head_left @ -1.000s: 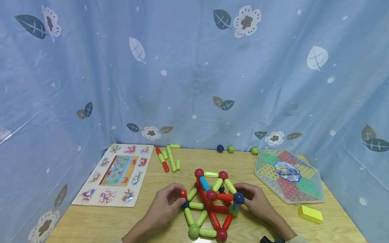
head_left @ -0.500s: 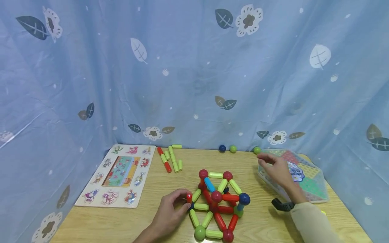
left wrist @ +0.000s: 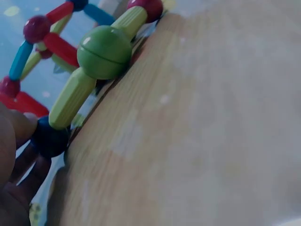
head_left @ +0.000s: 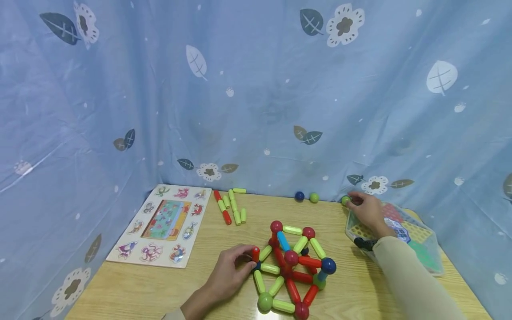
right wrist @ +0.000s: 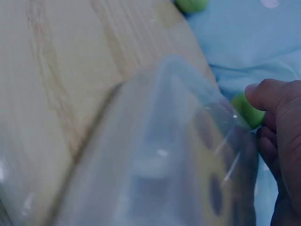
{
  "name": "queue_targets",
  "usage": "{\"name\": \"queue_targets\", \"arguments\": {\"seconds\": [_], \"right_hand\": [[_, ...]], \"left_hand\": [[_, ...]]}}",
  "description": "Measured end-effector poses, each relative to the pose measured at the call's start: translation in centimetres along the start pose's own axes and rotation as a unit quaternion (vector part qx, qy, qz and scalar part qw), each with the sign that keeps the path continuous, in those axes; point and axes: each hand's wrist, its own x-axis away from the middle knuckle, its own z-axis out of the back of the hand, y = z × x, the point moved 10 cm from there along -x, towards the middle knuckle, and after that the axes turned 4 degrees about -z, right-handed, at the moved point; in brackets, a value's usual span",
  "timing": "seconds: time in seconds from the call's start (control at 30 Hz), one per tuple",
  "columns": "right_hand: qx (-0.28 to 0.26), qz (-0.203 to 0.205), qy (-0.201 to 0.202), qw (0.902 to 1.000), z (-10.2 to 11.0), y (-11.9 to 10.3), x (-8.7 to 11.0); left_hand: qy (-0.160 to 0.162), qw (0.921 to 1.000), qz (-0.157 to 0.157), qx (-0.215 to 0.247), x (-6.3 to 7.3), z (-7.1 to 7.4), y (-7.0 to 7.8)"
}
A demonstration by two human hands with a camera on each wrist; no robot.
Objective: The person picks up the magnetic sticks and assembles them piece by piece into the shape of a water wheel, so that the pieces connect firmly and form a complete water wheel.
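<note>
A structure of magnetic rods and balls (head_left: 291, 258) in red, lime, blue and green stands at the front middle of the table. My left hand (head_left: 229, 274) holds its left corner, thumb and fingers around a dark blue ball (left wrist: 51, 137). A short red rod (head_left: 255, 254) stands upright on that ball, beside the fingertips. At the table's back right, my right hand (head_left: 367, 212) pinches a lime green ball (head_left: 345, 201). In the right wrist view the thumb lies against this green ball (right wrist: 248, 111), just past the corner of a clear plastic box (right wrist: 155, 155).
The box, a hexagonal checkers set (head_left: 422, 253), lies under my right forearm. Another blue ball (head_left: 299, 196) and green ball (head_left: 314, 198) sit at the back edge by the curtain (head_left: 256, 98). Loose lime rods (head_left: 234, 205) and red rods lie back left, near a picture puzzle board (head_left: 192, 249).
My right hand has left the structure's right side, reached back over the box and taken hold of the green ball. My left hand stays at the blue corner ball. The head view has shifted slightly.
</note>
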Motion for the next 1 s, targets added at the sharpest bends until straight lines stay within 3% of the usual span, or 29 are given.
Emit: {"name": "queue_targets", "arguments": {"seconds": [0.23,0.4,0.53,0.73,0.9,1.0], "right_hand": [[0.002,0.004,0.011,0.9999,-0.3,-0.9,0.4],[-0.1,-0.033,-0.037,0.9938,1.1,-2.6,2.2],[-0.189,-0.037,-0.07,0.9788,3.1,-7.3,4.9],[-0.266,0.052,-0.101,0.9572,5.5,-17.1,9.1],[-0.328,0.118,-0.153,0.9245,4.1,-23.0,11.7],[-0.34,0.141,-0.173,0.9137,2.5,-25.2,12.7]], "left_hand": [[-0.013,0.9998,-0.014,-0.005,-1.1,0.0,-0.6],[-0.019,0.9998,-0.01,-0.003,-1.2,-0.2,-0.8],[-0.014,0.9999,-0.005,0.001,-1.1,0.0,-0.7],[-0.003,1.0,-0.004,0.005,-1.0,0.5,-0.7],[-0.004,0.9999,-0.015,0.005,-1.0,0.5,-0.5],[-0.005,0.9998,-0.018,-0.005,-0.9,0.4,-0.5]]}}
